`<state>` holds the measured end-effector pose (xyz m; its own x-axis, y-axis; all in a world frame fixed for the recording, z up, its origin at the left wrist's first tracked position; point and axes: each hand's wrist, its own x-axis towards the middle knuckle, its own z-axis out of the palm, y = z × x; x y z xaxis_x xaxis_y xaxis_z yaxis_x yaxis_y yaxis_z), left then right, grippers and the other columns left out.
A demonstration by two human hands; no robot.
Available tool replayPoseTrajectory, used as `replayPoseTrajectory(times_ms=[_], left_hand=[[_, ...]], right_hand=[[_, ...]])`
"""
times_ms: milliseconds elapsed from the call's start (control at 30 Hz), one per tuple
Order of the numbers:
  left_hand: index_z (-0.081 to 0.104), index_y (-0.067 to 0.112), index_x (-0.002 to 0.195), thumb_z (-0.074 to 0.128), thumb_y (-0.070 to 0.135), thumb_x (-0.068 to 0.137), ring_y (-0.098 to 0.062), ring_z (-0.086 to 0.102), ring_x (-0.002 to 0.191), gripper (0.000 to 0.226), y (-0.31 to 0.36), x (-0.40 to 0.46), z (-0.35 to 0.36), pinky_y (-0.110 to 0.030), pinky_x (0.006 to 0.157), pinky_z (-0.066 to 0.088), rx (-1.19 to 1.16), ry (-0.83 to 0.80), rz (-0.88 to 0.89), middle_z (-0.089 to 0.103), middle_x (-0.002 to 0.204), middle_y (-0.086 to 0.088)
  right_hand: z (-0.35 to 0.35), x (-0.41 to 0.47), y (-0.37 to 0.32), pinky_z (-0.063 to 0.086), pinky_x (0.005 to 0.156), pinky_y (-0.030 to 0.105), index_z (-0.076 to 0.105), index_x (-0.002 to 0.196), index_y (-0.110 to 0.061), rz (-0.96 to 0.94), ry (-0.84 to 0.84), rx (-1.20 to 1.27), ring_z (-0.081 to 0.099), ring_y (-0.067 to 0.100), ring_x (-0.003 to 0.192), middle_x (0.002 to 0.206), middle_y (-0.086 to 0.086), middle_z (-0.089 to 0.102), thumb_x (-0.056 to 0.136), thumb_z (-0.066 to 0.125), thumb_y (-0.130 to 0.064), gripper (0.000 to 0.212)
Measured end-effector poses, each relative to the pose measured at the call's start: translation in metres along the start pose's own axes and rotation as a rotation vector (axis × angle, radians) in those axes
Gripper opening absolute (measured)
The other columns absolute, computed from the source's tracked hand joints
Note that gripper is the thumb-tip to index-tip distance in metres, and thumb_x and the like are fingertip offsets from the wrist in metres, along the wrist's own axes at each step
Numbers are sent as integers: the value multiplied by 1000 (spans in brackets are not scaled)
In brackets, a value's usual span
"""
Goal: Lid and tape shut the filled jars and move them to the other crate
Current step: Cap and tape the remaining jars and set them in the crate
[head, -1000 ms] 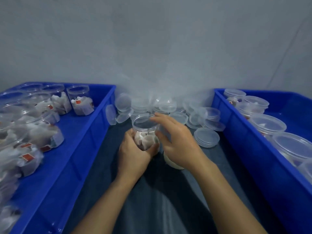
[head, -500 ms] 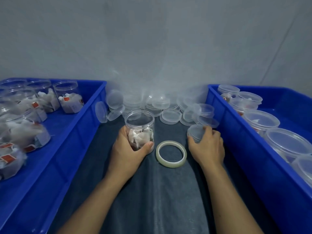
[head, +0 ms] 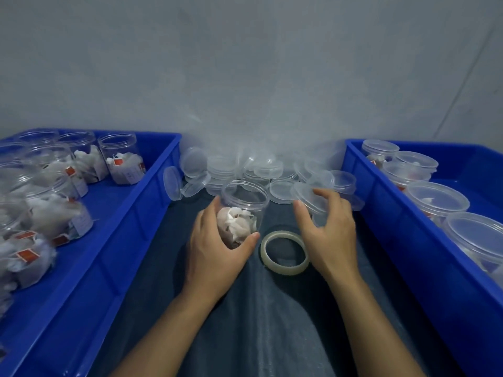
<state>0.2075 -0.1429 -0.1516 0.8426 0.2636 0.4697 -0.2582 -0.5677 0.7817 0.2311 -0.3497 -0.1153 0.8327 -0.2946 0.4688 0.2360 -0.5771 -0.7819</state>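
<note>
My left hand (head: 217, 251) grips a clear open jar (head: 245, 205) filled with white tea bags, standing on the dark cloth between two crates. My right hand (head: 329, 232) holds a clear plastic lid (head: 309, 198) tilted in the air, just to the right of the jar's mouth and apart from it. A roll of clear tape (head: 284, 253) lies flat on the cloth between my hands. The left blue crate (head: 128, 221) holds several open filled jars. The right blue crate (head: 402, 240) holds several lidded jars.
A pile of loose clear lids (head: 245, 170) lies at the back against the grey wall, between the crates. Dark cloth (head: 258, 322) covers the surface under my forearms.
My right hand picked a lid off the pile at the right and lifted it toward the jar. My left hand kept its hold on the jar.
</note>
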Motion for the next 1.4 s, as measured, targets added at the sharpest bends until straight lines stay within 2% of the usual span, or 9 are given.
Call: replayPoseTrajectory(times_ms=[67, 133, 267, 367, 500, 767, 1000, 1233, 1400], left_hand=[[39, 35, 157, 85, 58, 73, 10, 46, 114, 98, 3, -1, -1, 0, 85, 36, 23, 11, 26, 49, 132, 18], [34, 35, 159, 86, 55, 73, 14, 46, 113, 102, 7, -2, -3, 6, 87, 33, 4, 12, 42, 48, 133, 17], [37, 35, 156, 89, 51, 72, 22, 45, 120, 100, 10, -5, -3, 5, 93, 32, -39, -17, 80, 51, 136, 18], [39, 30, 159, 85, 55, 76, 16, 46, 128, 99, 13, -7, -2, -1, 101, 34, -11, -69, 143, 51, 143, 17], [39, 21, 162, 75, 53, 76, -7, 50, 139, 98, 16, -8, -1, -24, 112, 43, 18, -73, 214, 53, 149, 9], [41, 22, 161, 74, 53, 74, -9, 53, 126, 98, 13, -6, -2, -13, 101, 37, 97, -86, 262, 57, 142, 13], [42, 21, 161, 76, 50, 74, -13, 56, 124, 98, 13, -5, -2, -29, 102, 48, 129, -99, 304, 58, 143, 14], [47, 17, 157, 77, 47, 72, -15, 59, 116, 95, 16, -5, -4, -32, 99, 51, 146, -78, 336, 61, 138, 11], [51, 14, 154, 74, 46, 71, -15, 60, 115, 92, 17, -5, -5, -19, 100, 44, 133, -67, 351, 63, 136, 9]], right_hand=[[5, -8, -13, 48, 106, 41, 61, 129, -35, -29, -56, 176, 54, 1, 122, 129, -14, 60, 90, 59, -64, 48], [12, -14, -22, 49, 106, 44, 62, 129, -35, -57, -110, 304, 58, 5, 126, 130, -14, 64, 91, 56, -63, 48], [20, -18, -27, 46, 111, 47, 60, 137, -34, -78, -192, 424, 54, 11, 135, 140, -12, 61, 95, 54, -58, 50], [21, -18, -22, 46, 112, 48, 59, 140, -32, -105, -212, 445, 53, 11, 137, 142, -13, 60, 96, 54, -56, 50], [24, -17, -20, 47, 111, 46, 62, 138, -32, -148, -209, 419, 53, 7, 135, 138, -16, 60, 96, 57, -54, 48], [23, -18, -17, 45, 101, 19, 62, 139, -33, -195, -283, 434, 55, 9, 134, 138, -13, 61, 95, 57, -51, 48], [24, -17, -13, 46, 99, 20, 62, 139, -34, -206, -296, 433, 56, 12, 133, 138, -12, 62, 96, 57, -50, 47], [28, -17, -8, 51, 104, 48, 62, 138, -33, -179, -328, 470, 60, 21, 130, 136, -6, 64, 98, 57, -49, 43], [28, -15, -6, 49, 103, 62, 66, 134, -28, -130, -355, 533, 64, 27, 124, 132, 3, 68, 95, 60, -49, 44]])
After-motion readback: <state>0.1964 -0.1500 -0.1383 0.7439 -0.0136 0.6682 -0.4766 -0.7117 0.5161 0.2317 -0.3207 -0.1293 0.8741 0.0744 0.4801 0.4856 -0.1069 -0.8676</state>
